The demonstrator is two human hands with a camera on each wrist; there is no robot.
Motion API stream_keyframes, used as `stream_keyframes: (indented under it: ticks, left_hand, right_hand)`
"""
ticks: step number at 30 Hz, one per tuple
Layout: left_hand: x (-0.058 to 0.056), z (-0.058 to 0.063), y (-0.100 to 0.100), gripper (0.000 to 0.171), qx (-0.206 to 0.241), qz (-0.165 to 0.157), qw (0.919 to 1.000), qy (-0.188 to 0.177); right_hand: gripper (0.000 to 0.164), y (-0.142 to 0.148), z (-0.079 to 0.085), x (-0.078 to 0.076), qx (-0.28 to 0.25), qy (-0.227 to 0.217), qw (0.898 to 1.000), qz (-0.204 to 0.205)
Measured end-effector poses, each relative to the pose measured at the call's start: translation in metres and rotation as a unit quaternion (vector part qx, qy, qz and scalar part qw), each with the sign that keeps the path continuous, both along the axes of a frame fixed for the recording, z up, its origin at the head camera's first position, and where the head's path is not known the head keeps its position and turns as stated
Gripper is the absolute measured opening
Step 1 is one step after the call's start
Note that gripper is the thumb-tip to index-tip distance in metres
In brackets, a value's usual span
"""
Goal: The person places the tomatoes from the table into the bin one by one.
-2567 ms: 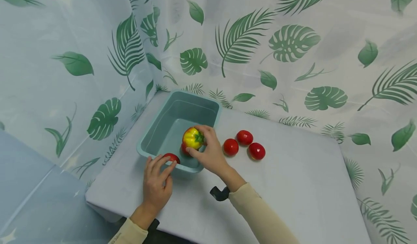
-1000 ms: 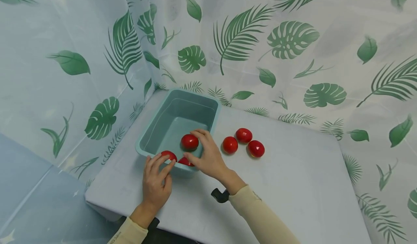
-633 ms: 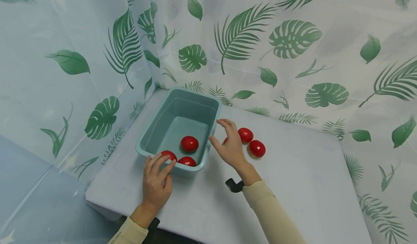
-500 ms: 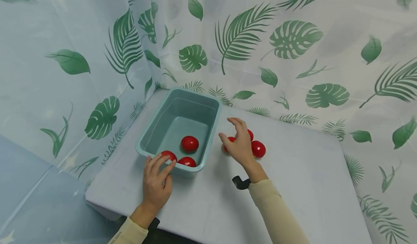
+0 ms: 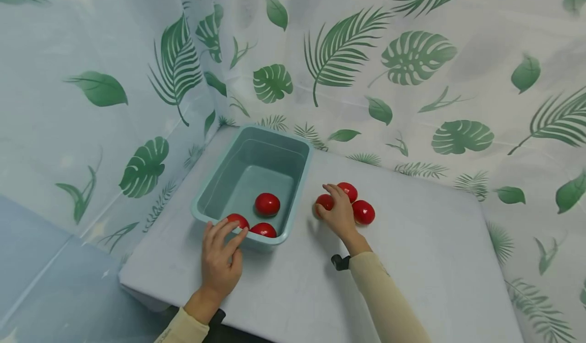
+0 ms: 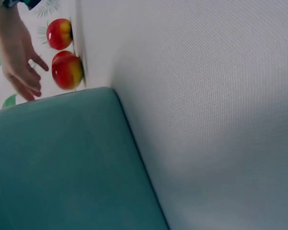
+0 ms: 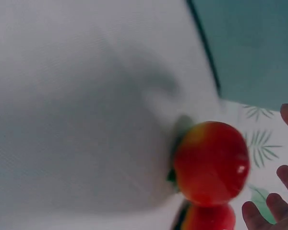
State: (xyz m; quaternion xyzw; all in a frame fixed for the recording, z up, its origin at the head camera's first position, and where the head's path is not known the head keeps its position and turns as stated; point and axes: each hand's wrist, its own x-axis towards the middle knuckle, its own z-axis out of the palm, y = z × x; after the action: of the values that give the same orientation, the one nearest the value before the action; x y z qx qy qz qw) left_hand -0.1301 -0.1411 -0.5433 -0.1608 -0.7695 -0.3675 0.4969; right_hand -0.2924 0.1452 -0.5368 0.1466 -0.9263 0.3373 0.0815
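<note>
In the head view, my right hand (image 5: 340,217) reaches over the leftmost of three loose red tomatoes (image 5: 324,201), thumb and fingers spread about it. The right wrist view shows this tomato (image 7: 211,163), red with some yellow and a green calyx, standing on the table with the fingertips (image 7: 253,216) apart from it. My left hand (image 5: 221,261) lies at the near rim of a blue-green plastic basin (image 5: 298,180), its fingers loosely extended over the edge. Inside the basin, three red tomatoes (image 5: 267,204) lie toward the near end, one partly hidden by the left fingers.
Two more tomatoes, one behind (image 5: 349,191) and one to the right (image 5: 363,212), lie close to the right hand. White cloth covers the table (image 5: 426,261). Leaf-patterned curtains (image 5: 339,53) hang behind and at the left.
My right hand lowered a tomato into the basin and let it go. It then moved right, out over the rim, and down toward the loose tomatoes. The left hand stayed at the rim.
</note>
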Motion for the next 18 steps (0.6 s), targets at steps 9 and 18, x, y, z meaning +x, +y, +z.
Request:
stream_keyframes:
  ticks: [9,18]
  left_hand:
    - [0.001,-0.002,0.005,0.038,0.001,-0.004,1.0,-0.003]
    - [0.0,0.001,0.003,0.038,0.007,0.005,1.0,0.004]
  right_hand:
    - [0.063,0.001,-0.02,0.004,0.129,-0.024,0.991,0.013]
    - [0.071,0.012,-0.027,0.017,0.104,-0.049,0.992,-0.052]
